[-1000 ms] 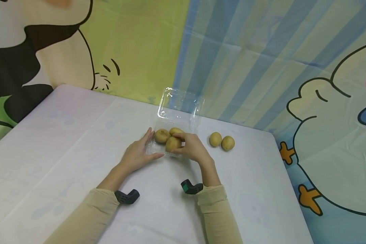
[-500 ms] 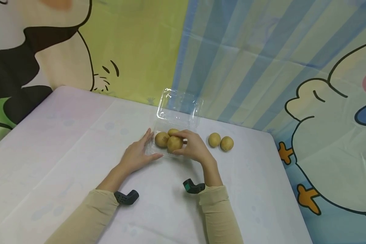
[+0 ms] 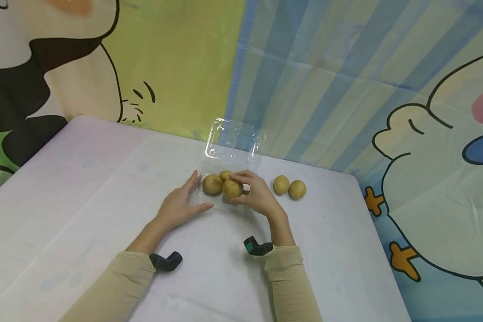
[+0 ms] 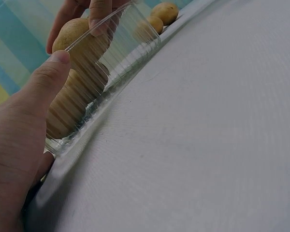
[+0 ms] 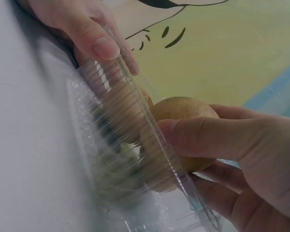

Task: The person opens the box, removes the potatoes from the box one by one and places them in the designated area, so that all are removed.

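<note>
A clear plastic box stands on the table with its lid (image 3: pixel 235 143) raised at the back. My left hand (image 3: pixel 177 205) holds the box's left front corner, its thumb on the near rim (image 4: pixel 101 23) and its fingers along the left side. With thumb and fingers, my right hand (image 3: pixel 259 194) grips a potato (image 3: pixel 232 189) at the box's right front part. Beside it in the box lie a potato (image 3: pixel 212 184) to the left and another (image 3: pixel 225 175) behind, partly covered. In the right wrist view, the held potato (image 5: pixel 186 108) rises above the near rim.
Two loose potatoes (image 3: pixel 281 184) (image 3: pixel 297 189) lie close together on the white-covered table (image 3: pixel 338 250), to the right of the box. A printed cloth backdrop (image 3: pixel 185 67) hangs behind the table's far edge.
My right hand and its potato have shifted slightly to the right within the box. My left hand keeps its place at the corner. The view has turned a little.
</note>
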`<action>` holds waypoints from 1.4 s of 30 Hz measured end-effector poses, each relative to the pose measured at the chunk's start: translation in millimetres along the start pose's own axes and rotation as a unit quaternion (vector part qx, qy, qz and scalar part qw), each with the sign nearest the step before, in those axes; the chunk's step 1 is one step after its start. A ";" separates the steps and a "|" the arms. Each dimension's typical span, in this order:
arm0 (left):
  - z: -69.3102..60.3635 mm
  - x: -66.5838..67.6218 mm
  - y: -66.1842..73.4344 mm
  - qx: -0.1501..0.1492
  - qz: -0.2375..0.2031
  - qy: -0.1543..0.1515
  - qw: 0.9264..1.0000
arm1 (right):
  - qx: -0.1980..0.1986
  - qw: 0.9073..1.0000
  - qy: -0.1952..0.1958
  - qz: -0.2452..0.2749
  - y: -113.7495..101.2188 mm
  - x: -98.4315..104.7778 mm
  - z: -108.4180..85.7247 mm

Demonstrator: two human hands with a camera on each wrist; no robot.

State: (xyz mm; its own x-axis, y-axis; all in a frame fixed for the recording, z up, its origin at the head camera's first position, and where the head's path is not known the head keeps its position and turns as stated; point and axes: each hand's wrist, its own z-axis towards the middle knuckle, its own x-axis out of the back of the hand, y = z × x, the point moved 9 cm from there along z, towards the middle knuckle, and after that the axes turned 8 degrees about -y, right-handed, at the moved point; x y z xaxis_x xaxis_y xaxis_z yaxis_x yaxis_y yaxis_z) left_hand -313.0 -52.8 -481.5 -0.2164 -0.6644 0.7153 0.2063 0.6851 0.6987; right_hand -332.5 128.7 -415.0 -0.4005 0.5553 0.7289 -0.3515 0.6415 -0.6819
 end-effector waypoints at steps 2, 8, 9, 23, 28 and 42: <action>-0.2 -0.3 0.5 -0.001 -0.001 -0.001 1.000 | -0.003 1.000 -0.004 0.017 2.8 -1.3 -1.1; -0.6 0.4 0.7 -0.003 -0.002 0.001 1.000 | -0.012 0.999 0.002 0.046 8.8 -1.9 -5.1; -0.6 0.6 0.6 -0.004 -0.002 0.002 1.000 | -0.011 0.999 0.005 0.046 8.4 -1.0 -5.9; -1.0 -0.2 -0.7 -0.008 -0.004 0.005 1.000 | 0.015 0.999 0.046 0.021 3.3 14.1 -16.5; -1.0 0.7 1.3 -0.009 -0.005 0.005 1.000 | 0.010 0.996 0.065 0.065 10.7 22.1 -21.9; -0.9 0.0 0.9 -0.008 -0.010 0.001 1.000 | -0.058 0.988 0.090 0.108 45.1 57.1 -52.0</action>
State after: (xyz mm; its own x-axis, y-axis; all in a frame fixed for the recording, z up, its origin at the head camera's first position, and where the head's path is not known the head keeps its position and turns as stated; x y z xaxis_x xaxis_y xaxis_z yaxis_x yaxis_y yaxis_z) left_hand -312.0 -52.5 -480.8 -0.2194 -0.6787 0.7009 0.2170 0.6665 0.7133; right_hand -327.3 216.9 -400.9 -0.2943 0.7651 0.5727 -0.1711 0.5474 -0.8192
